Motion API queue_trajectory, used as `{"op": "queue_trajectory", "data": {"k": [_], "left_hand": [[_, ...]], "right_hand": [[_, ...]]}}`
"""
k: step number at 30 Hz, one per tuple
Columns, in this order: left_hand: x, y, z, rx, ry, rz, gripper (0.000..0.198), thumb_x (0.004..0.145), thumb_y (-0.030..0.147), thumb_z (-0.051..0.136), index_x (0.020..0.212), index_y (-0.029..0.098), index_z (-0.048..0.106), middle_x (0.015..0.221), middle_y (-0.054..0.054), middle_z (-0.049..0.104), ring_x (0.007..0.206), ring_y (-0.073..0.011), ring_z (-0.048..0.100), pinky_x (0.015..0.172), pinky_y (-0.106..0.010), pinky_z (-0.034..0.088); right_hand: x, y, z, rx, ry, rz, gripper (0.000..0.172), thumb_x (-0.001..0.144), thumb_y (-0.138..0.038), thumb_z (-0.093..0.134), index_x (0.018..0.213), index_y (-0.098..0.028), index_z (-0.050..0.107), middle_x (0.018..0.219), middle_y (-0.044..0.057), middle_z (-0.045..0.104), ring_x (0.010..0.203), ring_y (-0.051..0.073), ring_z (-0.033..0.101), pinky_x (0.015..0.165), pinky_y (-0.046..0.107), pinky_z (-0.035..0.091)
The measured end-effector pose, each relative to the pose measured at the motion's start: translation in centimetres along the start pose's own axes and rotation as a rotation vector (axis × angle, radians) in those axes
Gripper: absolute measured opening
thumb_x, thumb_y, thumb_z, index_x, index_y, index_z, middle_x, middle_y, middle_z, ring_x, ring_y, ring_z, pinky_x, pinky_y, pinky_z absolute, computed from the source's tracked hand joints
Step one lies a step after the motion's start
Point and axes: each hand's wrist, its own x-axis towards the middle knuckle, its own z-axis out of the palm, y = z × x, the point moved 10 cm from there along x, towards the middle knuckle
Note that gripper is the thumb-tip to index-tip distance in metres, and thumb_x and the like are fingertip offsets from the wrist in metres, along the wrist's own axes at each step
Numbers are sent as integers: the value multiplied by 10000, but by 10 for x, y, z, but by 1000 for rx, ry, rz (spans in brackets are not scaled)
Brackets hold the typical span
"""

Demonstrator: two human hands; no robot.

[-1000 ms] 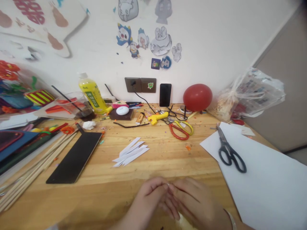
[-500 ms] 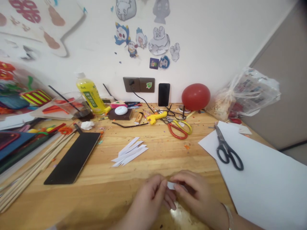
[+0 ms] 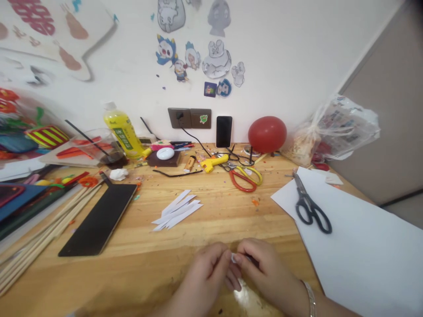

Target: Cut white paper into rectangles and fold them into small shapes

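Between my fingertips, low in the middle of the view, is a small white paper strip; most of it is covered by my fingers. My left hand pinches its left end between thumb and forefinger, with the other fingers curled beneath. From the right, my right hand grips the same strip, thumb close to the left one. A loose pile of cut white paper strips lies on the wooden table just beyond my hands. Black-handled scissors rest on white paper sheets to the right.
At the left lie a black tablet and wooden sticks. Towards the wall stand a yellow drink bottle, a plastic cup, a yellow glue gun, red-and-yellow-handled scissors, a phone and a red balloon.
My right hand has moved closer to my left, and less of the paper strip shows between my fingers. The whole view has shifted slightly.
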Motion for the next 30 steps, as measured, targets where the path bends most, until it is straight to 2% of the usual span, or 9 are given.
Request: {"op": "queue_trajectory", "data": {"k": [5, 11, 18, 24, 27, 30], "left_hand": [[2, -1, -1, 25, 18, 14, 336, 736, 502, 581, 675, 179, 507, 587, -13, 582, 558, -164, 583, 574, -301, 474], [1, 1, 1, -66, -6, -32, 417, 720, 576, 568, 647, 168, 524, 579, -4, 582, 508, -138, 590, 527, -267, 473], [-2, 2, 2, -114, -28, -62, 429, 691, 583, 602, 668, 162, 527, 593, -4, 607, 524, -134, 603, 535, -258, 475], [-1, 5, -1, -32, -19, -7, 456, 759, 616, 485, 653, 174, 518, 566, -9, 591, 518, -145, 593, 533, -270, 479], [1, 5, -9, 47, 42, 13, 466, 791, 616, 424, 644, 182, 507, 542, -12, 589, 490, -151, 589, 511, -268, 467], [2, 5, -19, 100, 108, 21, 462, 816, 603, 379, 641, 191, 491, 534, -16, 596, 461, -144, 566, 497, -262, 446]], "right_hand": [[1, 5, -1, 74, 16, 62, 295, 845, -321, 442, 583, -187, 453, 544, -34, 485, 536, 114, 460, 518, 214, 319], [2, 0, 1, 195, -24, 30, 336, 859, -347, 423, 573, -180, 481, 542, -32, 490, 533, 109, 461, 528, 211, 332], [2, 0, 2, 140, -50, 23, 334, 850, -368, 443, 572, -184, 468, 536, -38, 465, 526, 108, 441, 514, 216, 315], [3, 2, 1, 102, -13, 39, 332, 828, -341, 485, 539, -187, 431, 514, -48, 446, 509, 102, 422, 505, 212, 302], [3, 1, 3, 146, -51, 37, 268, 832, -301, 479, 591, -183, 488, 552, -44, 490, 532, 101, 446, 523, 205, 322], [4, 4, 4, 130, -88, 69, 237, 824, -282, 475, 610, -183, 497, 555, -49, 469, 535, 102, 434, 521, 208, 319]]}}
